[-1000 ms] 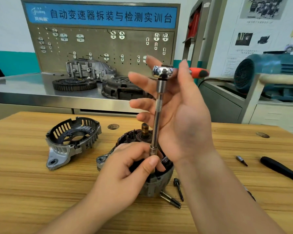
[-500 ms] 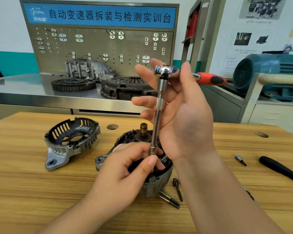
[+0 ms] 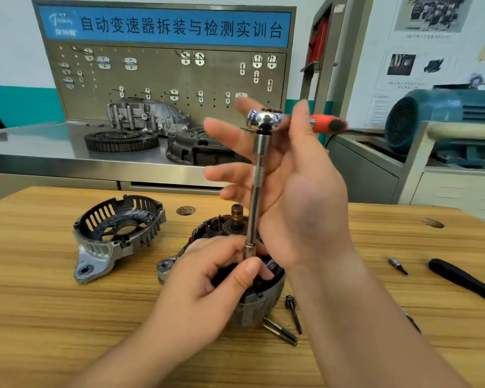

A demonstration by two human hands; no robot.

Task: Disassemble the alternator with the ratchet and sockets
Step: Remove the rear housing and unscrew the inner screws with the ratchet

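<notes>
Bolts, three, beside one alternator; left fingers pinch extension, right fingers splayed.

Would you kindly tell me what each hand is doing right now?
Left hand: pinching the extension bar near its bottom.
Right hand: open, fingers spread beside the ratchet head.

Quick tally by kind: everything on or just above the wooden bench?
Alternator body: 1
Removed end cover: 1
Loose bolts: 3
Ratchet with extension bar: 1
Driver bit: 1
Black-handled screwdriver: 1
Total: 8
</notes>
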